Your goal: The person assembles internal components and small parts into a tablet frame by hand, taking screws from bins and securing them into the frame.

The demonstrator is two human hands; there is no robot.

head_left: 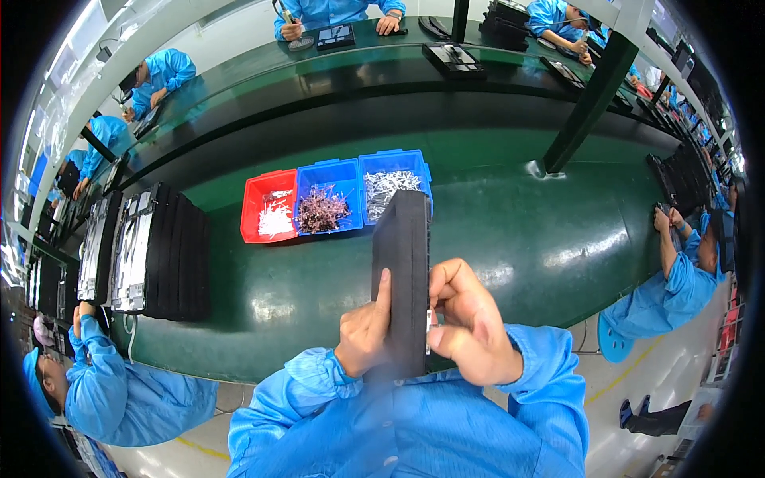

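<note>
A thick black foam tray [402,271] stands on edge in front of me, its broad dark side turned to the left. My left hand [365,331] grips it from that side, index finger stretched along the face. On the opposite side my right hand [476,331] is closed, thumb and forefinger brought together against the tray. A small whitish piece [429,325] shows by the right thumb; its kind is hard to make out. The tray's right face is seen too steeply to show its contents.
Beyond the tray stand a red bin [249,209] with white pieces, a blue bin [319,169] with brownish-pink small parts and another blue bin [390,156] with silvery-white strips. Stacked black trays [179,255] stand left on the green table [510,231]. A dark post [590,103] rises right. Co-workers sit around.
</note>
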